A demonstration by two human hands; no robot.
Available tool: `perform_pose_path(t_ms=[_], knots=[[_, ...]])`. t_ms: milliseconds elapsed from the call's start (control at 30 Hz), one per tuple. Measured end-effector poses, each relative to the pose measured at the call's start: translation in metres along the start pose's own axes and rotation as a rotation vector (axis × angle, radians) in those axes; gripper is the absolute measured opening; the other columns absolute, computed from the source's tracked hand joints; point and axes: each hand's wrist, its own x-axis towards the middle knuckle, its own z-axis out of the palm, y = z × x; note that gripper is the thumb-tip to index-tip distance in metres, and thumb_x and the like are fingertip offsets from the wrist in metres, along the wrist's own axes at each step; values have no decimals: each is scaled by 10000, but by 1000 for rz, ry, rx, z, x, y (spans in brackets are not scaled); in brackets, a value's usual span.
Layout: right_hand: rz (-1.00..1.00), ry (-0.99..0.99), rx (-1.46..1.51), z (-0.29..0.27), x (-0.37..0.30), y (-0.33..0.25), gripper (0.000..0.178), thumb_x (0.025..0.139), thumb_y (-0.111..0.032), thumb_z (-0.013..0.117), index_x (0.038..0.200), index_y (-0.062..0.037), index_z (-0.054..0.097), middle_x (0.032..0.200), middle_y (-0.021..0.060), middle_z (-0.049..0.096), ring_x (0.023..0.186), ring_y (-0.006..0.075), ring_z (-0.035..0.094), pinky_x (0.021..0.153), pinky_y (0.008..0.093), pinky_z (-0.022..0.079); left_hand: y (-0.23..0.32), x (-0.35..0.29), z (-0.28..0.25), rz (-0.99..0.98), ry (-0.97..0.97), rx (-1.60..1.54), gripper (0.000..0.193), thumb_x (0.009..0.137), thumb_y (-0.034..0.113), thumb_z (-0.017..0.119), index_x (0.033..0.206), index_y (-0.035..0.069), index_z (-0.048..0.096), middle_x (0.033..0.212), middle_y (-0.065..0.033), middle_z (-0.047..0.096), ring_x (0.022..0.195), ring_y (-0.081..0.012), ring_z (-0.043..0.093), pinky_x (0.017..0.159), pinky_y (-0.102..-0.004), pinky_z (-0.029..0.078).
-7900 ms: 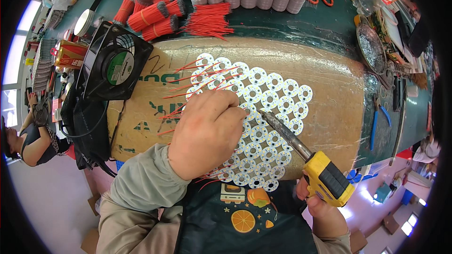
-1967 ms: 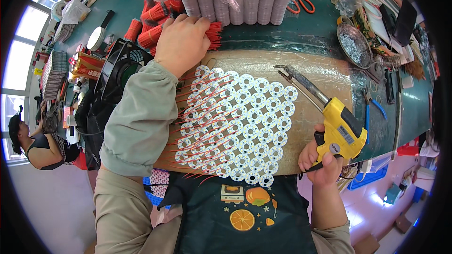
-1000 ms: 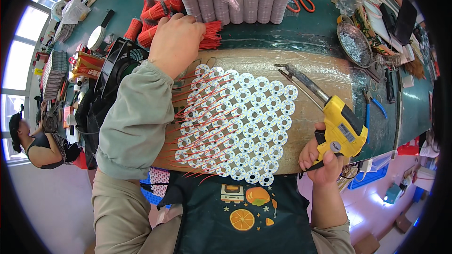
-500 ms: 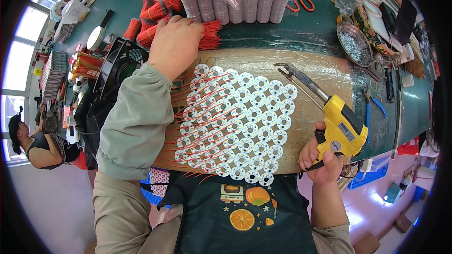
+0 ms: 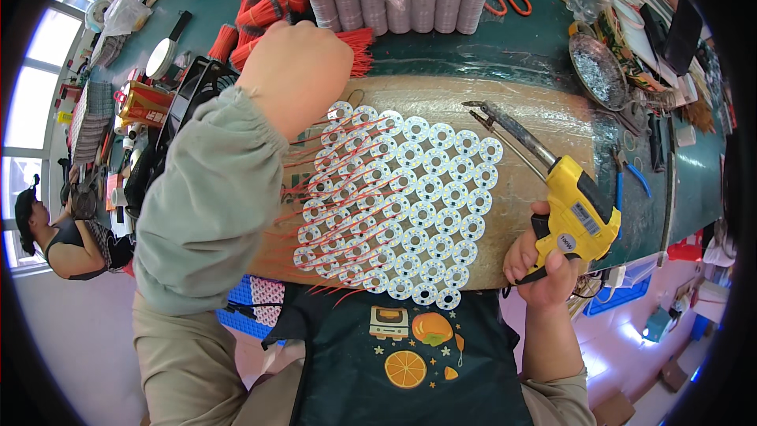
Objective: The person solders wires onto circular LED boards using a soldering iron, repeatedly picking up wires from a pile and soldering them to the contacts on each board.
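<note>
And the scene shifts: the left hand point(image 5: 303, 71), over the discs a few seconds ago, is now up at the far edge of the brown board point(image 5: 556, 102), at the pile of loose red wires point(image 5: 359, 51). Its fingers curl away out of sight, so I can't tell whether it has a wire or how narrow the grip is. The right hand point(image 5: 544, 268) is wrapped around the handle of the yellow soldering iron point(image 5: 579, 217), whose tip has come off the discs and now hangs over bare board, upper right. So no disc is being touched here, by iron or fingers! The white ring-shaped discs point(image 5: 415, 214) lie in close-packed rows across the board; red wires trail leftward from the left-hand columns, while those on the right lie bare.
</note>
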Motion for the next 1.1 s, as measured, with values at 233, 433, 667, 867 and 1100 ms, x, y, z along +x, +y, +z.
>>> perform_pose_path(t_ms=[233, 433, 667, 867, 1100], knots=[[21, -43, 35, 7, 4, -4, 832, 831, -404, 802, 1401, 62, 413, 683, 43, 487, 515, 163, 498, 464, 300, 421, 10, -6, -38, -21, -284, 221, 93, 794, 109, 663, 830, 91, 746, 852, -61, 713, 900, -235, 672, 762, -387, 489], [12, 9, 32, 1, 2, -4, 829, 831, -408, 801, 1396, 60, 415, 682, 36, 484, 510, 156, 491, 460, 298, 415, 32, 19, -4, 59, -386, 278, 140, 834, 166, 647, 873, 106, 766, 871, -51, 725, 909, -227, 664, 811, -386, 442], [26, -17, 60, 0, 2, -4, 822, 836, -404, 798, 1397, 58, 415, 684, 35, 488, 517, 156, 499, 464, 299, 419, 31, 14, -14, 56, -433, 241, 153, 848, 157, 634, 913, 101, 761, 901, -50, 714, 953, -223, 646, 837, -388, 440], [21, -6, 71, 1, 1, -4, 808, 843, -386, 796, 1405, 57, 422, 686, 40, 502, 529, 163, 515, 471, 300, 429, 25, -16, -10, 96, 113, -174, 127, 830, 113, 637, 913, 87, 729, 918, -64, 654, 993, -257, 601, 840, -391, 453], [66, -19, 34, 1, 0, -4, 822, 824, -383, 825, 1400, 58, 438, 692, 43, 517, 537, 162, 519, 485, 299, 438, 62, -47, 5, 47, 350, -656, 152, 817, 94, 741, 967, 76, 726, 822, -78, 637, 812, -290, 636, 713, -418, 516]])
